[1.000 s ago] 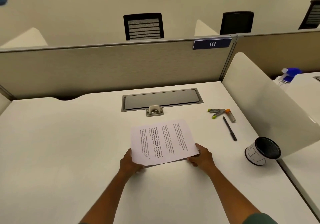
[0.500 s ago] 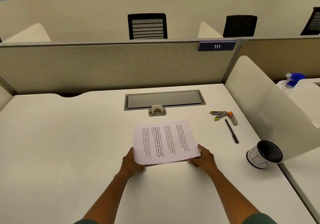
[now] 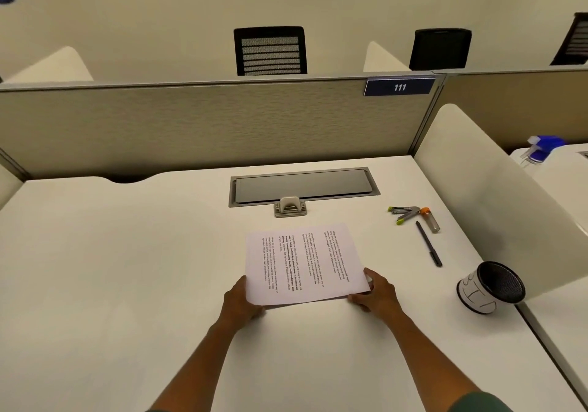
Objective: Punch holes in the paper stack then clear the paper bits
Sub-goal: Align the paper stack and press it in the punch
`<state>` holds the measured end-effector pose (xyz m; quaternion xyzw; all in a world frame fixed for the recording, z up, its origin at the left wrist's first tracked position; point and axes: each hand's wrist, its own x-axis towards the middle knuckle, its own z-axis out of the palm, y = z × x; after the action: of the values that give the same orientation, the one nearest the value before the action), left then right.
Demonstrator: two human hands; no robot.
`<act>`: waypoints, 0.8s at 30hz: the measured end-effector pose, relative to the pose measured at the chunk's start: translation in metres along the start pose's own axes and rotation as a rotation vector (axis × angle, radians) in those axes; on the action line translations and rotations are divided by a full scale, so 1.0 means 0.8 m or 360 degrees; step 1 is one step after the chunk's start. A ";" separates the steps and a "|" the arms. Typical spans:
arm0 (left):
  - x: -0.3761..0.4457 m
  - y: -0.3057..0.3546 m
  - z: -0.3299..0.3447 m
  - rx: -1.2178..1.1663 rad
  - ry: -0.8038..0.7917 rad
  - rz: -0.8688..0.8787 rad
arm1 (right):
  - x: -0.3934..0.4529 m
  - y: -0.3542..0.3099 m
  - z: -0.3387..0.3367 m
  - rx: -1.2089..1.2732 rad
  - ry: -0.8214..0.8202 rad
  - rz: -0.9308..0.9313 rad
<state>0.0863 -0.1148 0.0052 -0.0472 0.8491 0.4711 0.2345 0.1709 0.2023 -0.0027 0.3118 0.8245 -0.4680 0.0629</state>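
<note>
head view, desk seen from the seated side. the left hand (image 3: pixel 241 300) grips the near-left corner of the paper stack (image 3: pixel 302 262), fingers tucked under the edge and out of sight; the stack lies flat on the white desk (image 3: pixel 111 268) with its near edge just lifted, printed lines running away from the person, so its long axis runs across the desk from left to right, turned slightly counter-clockwise. the right hand (image 3: pixel 375 295) pinches the near-right corner, thumb on the underside edge. directly beyond the far long edge, near but apart from it, sits the small beige hole punch (image 3: pixel 290 207), against the grey cable hatch (image 3: pixel 302 185); it lies straight ahead of both hands, about midway between them, a shade closer to the left. the coming move, as a judgement, is a push of the stack forward so its far edge enters the punch slot. further right lie a stapler (image 3: pixel 405 213), a lead case (image 3: pixel 430 219), a pen (image 3: pixel 429 243) and a tipped mesh cup (image 3: pixel 491 287). compared with the earlier frames, stack and hands keep the same hold; only the camera has shifted slightly.
</note>
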 end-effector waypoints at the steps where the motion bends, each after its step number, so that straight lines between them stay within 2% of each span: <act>1: 0.000 0.000 0.000 0.0010 0.0004 0.0001 | 0.000 0.000 -0.001 -0.0011 -0.0010 -0.0005; 11: -0.001 0.002 0.001 0.0082 0.0037 0.0038 | 0.005 0.000 0.000 -0.0015 -0.0048 0.0015; 14: 0.000 0.004 -0.003 0.0074 -0.0036 0.0040 | 0.004 -0.004 -0.002 0.0010 -0.0078 0.0042; 19: 0.006 0.006 -0.012 -0.0221 0.0026 -0.0075 | 0.005 -0.010 -0.007 0.0080 -0.0113 0.0080; 21: 0.014 0.005 -0.015 -0.0251 0.0093 -0.0096 | 0.007 -0.012 -0.005 0.0131 -0.0036 0.0100; 24: 0.024 0.006 -0.018 -0.0444 0.0056 -0.0133 | 0.013 -0.017 -0.002 0.0192 0.0107 0.0138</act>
<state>0.0626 -0.1209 0.0066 -0.1227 0.7766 0.5735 0.2301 0.1551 0.2037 0.0038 0.3661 0.7821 -0.5029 0.0364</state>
